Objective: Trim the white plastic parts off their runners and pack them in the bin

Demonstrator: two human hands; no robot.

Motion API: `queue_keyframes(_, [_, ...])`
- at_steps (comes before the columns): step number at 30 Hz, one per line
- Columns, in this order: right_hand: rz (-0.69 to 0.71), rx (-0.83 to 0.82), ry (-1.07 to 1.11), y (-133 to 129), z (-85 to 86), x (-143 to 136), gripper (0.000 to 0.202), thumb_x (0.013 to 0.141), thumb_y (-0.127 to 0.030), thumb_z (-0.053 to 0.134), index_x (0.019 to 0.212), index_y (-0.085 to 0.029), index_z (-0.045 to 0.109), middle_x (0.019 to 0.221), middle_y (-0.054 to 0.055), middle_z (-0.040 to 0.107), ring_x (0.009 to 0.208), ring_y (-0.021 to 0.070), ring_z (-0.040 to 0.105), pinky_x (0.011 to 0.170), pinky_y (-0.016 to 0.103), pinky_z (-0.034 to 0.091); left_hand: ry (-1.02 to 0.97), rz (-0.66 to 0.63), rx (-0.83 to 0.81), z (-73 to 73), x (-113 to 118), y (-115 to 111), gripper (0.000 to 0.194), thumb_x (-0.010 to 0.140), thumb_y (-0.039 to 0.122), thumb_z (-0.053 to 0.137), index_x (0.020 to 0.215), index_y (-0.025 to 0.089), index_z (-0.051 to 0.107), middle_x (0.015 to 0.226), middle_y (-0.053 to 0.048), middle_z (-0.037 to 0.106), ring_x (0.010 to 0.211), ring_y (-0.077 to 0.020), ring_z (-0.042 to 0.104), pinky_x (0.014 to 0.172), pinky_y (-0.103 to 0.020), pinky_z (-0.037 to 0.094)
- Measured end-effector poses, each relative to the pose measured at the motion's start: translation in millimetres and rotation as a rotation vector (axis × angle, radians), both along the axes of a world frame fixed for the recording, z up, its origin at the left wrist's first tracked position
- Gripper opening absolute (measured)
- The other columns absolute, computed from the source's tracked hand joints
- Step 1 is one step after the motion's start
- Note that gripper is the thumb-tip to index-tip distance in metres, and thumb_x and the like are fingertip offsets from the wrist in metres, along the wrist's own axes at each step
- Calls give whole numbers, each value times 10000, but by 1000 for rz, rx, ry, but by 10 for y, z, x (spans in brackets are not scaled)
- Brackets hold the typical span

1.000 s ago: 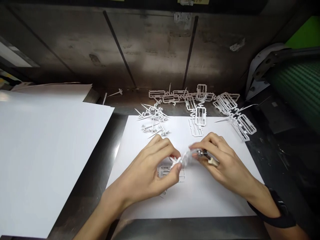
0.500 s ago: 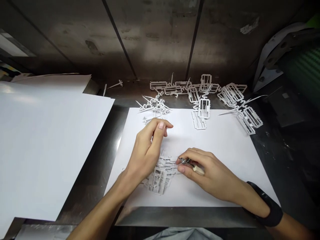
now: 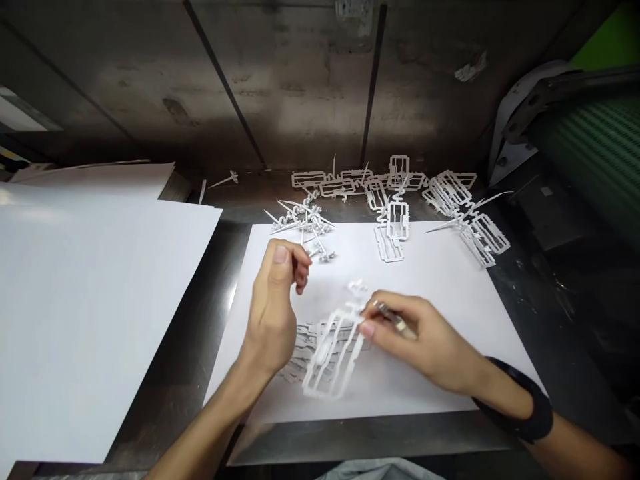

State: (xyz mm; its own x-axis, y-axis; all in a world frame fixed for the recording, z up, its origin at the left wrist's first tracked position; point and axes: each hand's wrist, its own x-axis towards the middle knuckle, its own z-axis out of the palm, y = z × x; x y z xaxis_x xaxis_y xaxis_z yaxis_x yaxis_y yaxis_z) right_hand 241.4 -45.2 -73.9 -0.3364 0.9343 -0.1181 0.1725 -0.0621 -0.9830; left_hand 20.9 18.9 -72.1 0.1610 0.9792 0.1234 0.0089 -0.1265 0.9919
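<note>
My right hand (image 3: 417, 333) pinches a white plastic frame part (image 3: 333, 357) with long slots, blurred by motion, with a curly runner end (image 3: 357, 288) at its top. A small metal tool with a pale handle (image 3: 400, 321) also lies in this hand; its kind is unclear. My left hand (image 3: 273, 310) is raised to the left of the frame, fingers curled and thumb against them. Whether anything is inside those fingers is hidden. Beneath both hands, a heap of similar flat frames (image 3: 303, 343) lies on a white paper sheet (image 3: 425, 387).
Thin pointed sprues (image 3: 305, 217) are piled behind my left hand. Several frames still joined to sprues (image 3: 397, 220) lie along the back, with another cluster (image 3: 465, 213) at right. White sheets (image 3: 90, 300) cover the left side. A metal wall (image 3: 300, 87) closes the back.
My right hand has lifted a frame part above the heap. My left hand has shifted left, uncovering more of the sprue pile. The view has moved slightly.
</note>
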Motion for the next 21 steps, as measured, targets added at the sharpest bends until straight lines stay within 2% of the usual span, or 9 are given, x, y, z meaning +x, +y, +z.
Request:
queue_keyframes(2, [-73,-9,31,63,109,158,205,1113,-368,701,972,-219,718,910,-9,666,884,180,618,809,281,477,75,-171,-130,73,-55,-6,555,1196,586,309,1001,229,686,910,-36,620,849,-206,564,792,-326,481])
queue_keyframes(4, [-118,20,11,112,168,284,207,1102,-367,722,961,-216,722,906,-10,671,890,179,614,836,281,473,69,-459,-380,135,-48,-48,670,1184,641,212,1175,224,736,1065,-83,719,921,-230,661,882,-370,553])
queue_keyframes(6, [-124,26,-2,140,184,356,215,1111,-373,712,968,-212,729,923,-4,685,903,180,620,847,283,475,-31,-677,-576,178,8,-115,561,1182,630,310,1396,261,675,1339,-118,711,1046,-259,722,974,-432,598])
queue_keyframes(7, [-130,26,1,147,176,373,227,1118,-387,702,976,-212,729,931,-2,687,909,180,622,853,284,479,-82,-731,-619,193,42,-149,478,1181,592,396,1470,290,627,1436,-124,680,1075,-263,736,981,-444,611])
queue_keyframes(9, [-172,39,28,154,132,377,263,1138,-437,667,1006,-216,723,901,-8,669,882,173,617,847,284,486,-151,-761,-634,211,95,-198,402,1177,497,507,1531,317,569,1504,-130,650,1052,-242,746,946,-419,622])
queue_keyframes(12, [-297,51,105,173,-10,325,308,1149,-507,629,1073,-220,709,836,-22,655,808,163,613,808,288,493,-223,-680,-601,212,99,-207,353,1189,430,506,1522,325,559,1420,-113,677,985,-195,709,907,-359,580])
queue_keyframes(14, [-327,2,132,204,-130,264,323,1138,-512,642,1066,-204,701,867,-2,700,836,173,650,820,300,506,-317,-632,-559,205,61,-186,367,1196,485,446,1501,319,565,1316,-106,696,973,-205,687,895,-359,552])
queue_keyframes(17, [-281,-86,94,256,-271,178,346,1113,-517,672,1000,-190,679,911,26,735,900,199,694,868,326,522,-400,-602,-489,208,2,-165,551,1176,635,303,1472,269,590,1196,-130,699,977,-256,668,926,-414,539])
queue_keyframes(21, [-259,-92,-3,268,-325,156,408,1107,-575,648,963,-195,676,915,25,739,921,217,701,864,332,506,-382,-574,-482,229,-30,-174,694,1144,725,224,1474,252,610,1214,-149,687,1018,-285,646,1000,-459,515])
